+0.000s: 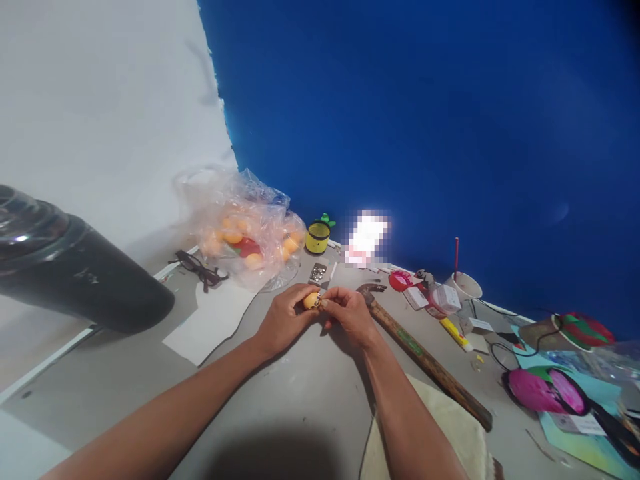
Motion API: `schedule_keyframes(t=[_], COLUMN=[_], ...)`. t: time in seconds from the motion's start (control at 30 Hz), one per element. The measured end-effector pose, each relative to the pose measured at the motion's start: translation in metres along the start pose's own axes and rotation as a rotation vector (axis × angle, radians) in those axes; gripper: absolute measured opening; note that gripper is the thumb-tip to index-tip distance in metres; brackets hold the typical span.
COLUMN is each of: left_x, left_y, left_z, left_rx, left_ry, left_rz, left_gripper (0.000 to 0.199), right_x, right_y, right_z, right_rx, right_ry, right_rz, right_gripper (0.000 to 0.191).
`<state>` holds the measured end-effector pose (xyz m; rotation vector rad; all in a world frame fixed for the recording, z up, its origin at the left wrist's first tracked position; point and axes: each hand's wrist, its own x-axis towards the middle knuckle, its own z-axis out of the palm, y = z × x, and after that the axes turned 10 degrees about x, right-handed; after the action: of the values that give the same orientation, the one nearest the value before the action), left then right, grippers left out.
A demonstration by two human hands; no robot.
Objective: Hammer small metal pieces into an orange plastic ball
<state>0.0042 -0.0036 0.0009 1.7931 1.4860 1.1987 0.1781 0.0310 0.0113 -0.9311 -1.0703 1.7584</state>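
My left hand [286, 321] is closed around a small yellow-orange ball [310, 301], which has dark marks on its right side. My right hand [351, 315] meets it there, thumb and fingers pinched at a small, shiny metal-looking piece [319, 302]; its exact kind is too small to tell. Just beyond the hands lies a small clear packet with silvery bits [318, 272]. A claw hammer [425, 357] with a worn wooden handle rests to the right of my right hand.
A clear plastic bag of orange balls [243, 233] and black-framed glasses [200, 268] lie at the left, near a large dark bottle [85, 267]. Behind stands a yellow pouch [317, 237]. At right are a paper cup [465, 287], a yellow tube [455, 333] and a pink-black item [543, 391].
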Motion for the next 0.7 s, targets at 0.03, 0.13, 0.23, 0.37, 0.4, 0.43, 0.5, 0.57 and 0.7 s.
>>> schedule_keyframes(t=[0.03, 0.13, 0.23, 0.37, 0.4, 0.43, 0.5, 0.57, 0.7], left_x=[0.0001, 0.0004, 0.0005, 0.0001, 0.0, 0.0001, 0.0004, 0.001, 0.0019], left_y=[0.0, 0.0003, 0.0009, 0.0008, 0.0004, -0.0002, -0.0017, -0.0032, -0.0045], left_z=[0.0001, 0.0004, 0.0009, 0.0019, 0.0023, 0.0028, 0.0039, 0.005, 0.0066], left_rx=[-0.012, -0.05, -0.08, -0.096, -0.1, -0.106, -0.139, -0.197, -0.275], left_ry=[-0.006, -0.023, -0.029, -0.031, -0.031, -0.034, -0.038, -0.047, -0.057], left_rz=[-0.011, -0.044, -0.058, -0.065, -0.071, -0.08, -0.111, -0.155, -0.198], left_gripper=[0.029, 0.032, 0.033, 0.032, 0.032, 0.033, 0.036, 0.04, 0.044], right_x=[-0.0003, -0.0013, -0.0014, -0.0002, 0.0, 0.0001, 0.0002, 0.0001, 0.0005], right_y=[-0.0002, -0.0011, -0.0009, 0.0013, 0.0017, 0.002, 0.0017, 0.0005, 0.0], right_z=[0.0002, 0.0018, 0.0036, 0.005, 0.0052, 0.0052, 0.0048, 0.0038, 0.0023], right_rx=[0.007, 0.024, 0.035, 0.01, 0.003, 0.0, 0.016, 0.066, 0.109], right_ry=[-0.003, -0.001, 0.014, 0.032, 0.038, 0.043, 0.043, 0.038, 0.056], right_rz=[0.003, -0.003, -0.019, -0.02, -0.019, -0.019, -0.017, -0.013, -0.023], right_gripper=[0.031, 0.029, 0.028, 0.027, 0.026, 0.026, 0.028, 0.033, 0.044])
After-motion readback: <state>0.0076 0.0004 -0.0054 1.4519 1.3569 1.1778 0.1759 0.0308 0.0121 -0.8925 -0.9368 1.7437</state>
